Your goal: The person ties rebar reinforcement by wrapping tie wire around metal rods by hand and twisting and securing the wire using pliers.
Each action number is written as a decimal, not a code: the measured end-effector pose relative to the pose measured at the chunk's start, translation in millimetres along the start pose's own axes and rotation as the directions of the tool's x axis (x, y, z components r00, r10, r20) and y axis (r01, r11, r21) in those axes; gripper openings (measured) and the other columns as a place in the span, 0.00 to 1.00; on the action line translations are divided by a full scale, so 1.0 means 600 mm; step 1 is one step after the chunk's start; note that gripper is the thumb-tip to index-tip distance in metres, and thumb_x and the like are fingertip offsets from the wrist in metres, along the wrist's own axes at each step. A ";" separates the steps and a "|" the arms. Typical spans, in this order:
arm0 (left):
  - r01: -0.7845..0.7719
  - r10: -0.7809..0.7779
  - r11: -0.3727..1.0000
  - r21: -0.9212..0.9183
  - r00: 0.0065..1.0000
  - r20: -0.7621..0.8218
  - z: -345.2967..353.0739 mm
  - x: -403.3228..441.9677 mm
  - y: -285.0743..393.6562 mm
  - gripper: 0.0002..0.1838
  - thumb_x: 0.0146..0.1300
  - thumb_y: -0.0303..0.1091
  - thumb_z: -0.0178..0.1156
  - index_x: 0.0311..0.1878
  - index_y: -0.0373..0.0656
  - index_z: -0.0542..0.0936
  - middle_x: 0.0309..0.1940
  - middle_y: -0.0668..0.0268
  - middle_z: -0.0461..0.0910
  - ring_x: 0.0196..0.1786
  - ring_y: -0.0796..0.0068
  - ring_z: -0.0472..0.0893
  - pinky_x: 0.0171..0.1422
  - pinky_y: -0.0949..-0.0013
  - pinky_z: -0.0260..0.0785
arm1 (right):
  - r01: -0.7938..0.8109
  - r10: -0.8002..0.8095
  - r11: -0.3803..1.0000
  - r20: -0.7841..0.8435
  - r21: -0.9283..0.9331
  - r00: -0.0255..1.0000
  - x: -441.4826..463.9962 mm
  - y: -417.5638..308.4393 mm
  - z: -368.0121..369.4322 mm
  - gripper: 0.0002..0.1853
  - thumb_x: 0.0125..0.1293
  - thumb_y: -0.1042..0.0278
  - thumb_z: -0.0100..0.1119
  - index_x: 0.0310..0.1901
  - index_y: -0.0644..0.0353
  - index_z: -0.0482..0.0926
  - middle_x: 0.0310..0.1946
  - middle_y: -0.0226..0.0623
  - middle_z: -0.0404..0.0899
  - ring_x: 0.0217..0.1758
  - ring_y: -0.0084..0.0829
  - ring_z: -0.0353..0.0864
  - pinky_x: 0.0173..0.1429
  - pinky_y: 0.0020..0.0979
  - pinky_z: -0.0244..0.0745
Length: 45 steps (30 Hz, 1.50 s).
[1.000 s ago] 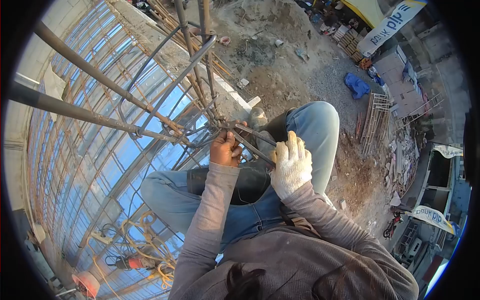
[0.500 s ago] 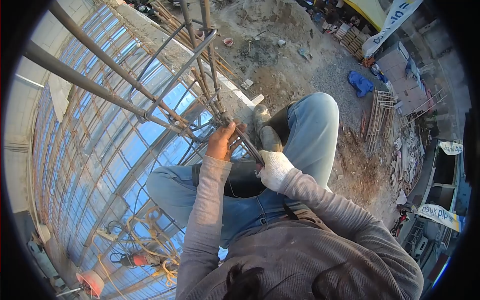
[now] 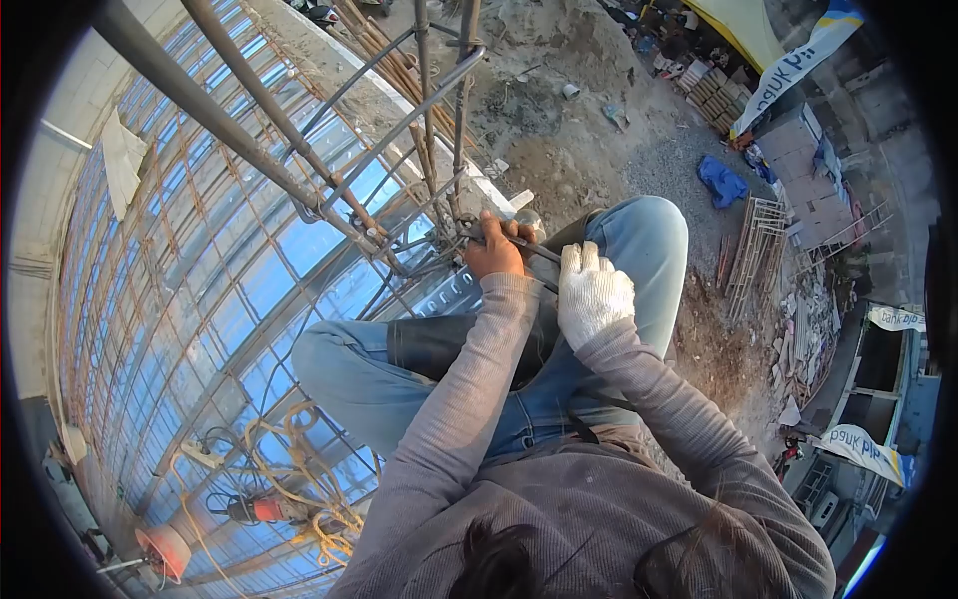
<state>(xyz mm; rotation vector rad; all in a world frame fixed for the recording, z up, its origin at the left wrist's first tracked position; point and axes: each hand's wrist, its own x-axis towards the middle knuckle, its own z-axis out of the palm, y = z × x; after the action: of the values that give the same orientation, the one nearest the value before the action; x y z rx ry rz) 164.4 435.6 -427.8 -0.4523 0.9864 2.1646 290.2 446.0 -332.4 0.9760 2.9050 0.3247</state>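
Gloved right hand has shifted out toward the worker's right knee, fingers curled round a long-handled tool, bare left hand clasping it nearer the steel bars.

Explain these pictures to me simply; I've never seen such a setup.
There is no machine here, only a person working by hand. One camera worn on the head looks forward and down, so you see what lies below it; its lens bends the edges. The right hand, in a whitish glove, grips the handle end of a long tool. The bare left hand is at the tool's other end, beside thick bars; its exact grip is hidden. A grid of thin bars spreads to the left, with yellow rope and a red-and-black device on it.
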 end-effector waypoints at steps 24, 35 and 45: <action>0.452 -0.255 0.848 -0.277 0.807 0.533 -0.082 -0.005 0.039 0.14 0.76 0.49 0.59 0.46 0.47 0.79 0.28 0.68 0.80 0.28 0.75 0.80 0.35 0.69 0.73 | -0.627 -0.437 -0.010 0.560 0.779 0.703 -0.027 0.034 0.057 0.17 0.74 0.57 0.61 0.50 0.66 0.78 0.30 0.44 0.82 0.31 0.40 0.87 0.33 0.40 0.83; -0.017 0.002 0.976 -0.218 0.997 -0.071 0.024 0.006 -0.020 0.18 0.79 0.42 0.55 0.31 0.44 0.70 0.16 0.66 0.71 0.13 0.73 0.65 0.19 0.61 0.61 | -0.359 -0.232 0.494 0.518 0.792 0.824 -0.015 0.050 0.029 0.30 0.65 0.49 0.66 0.55 0.69 0.72 0.46 0.57 0.78 0.41 0.51 0.84 0.38 0.41 0.80; 0.306 -0.238 0.938 -0.163 0.910 0.340 -0.073 -0.012 0.015 0.16 0.76 0.46 0.59 0.37 0.45 0.78 0.21 0.71 0.75 0.21 0.73 0.76 0.23 0.68 0.64 | -0.841 -0.772 -0.538 0.363 0.066 0.522 -0.082 0.018 0.119 0.31 0.76 0.42 0.51 0.58 0.69 0.72 0.34 0.42 0.79 0.24 0.36 0.77 0.25 0.36 0.71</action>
<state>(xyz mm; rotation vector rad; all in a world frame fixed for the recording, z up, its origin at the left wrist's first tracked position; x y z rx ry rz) 163.9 394.9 -447.6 -0.3079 0.4839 2.0103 344.8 437.5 -400.5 0.7173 0.4054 -2.7104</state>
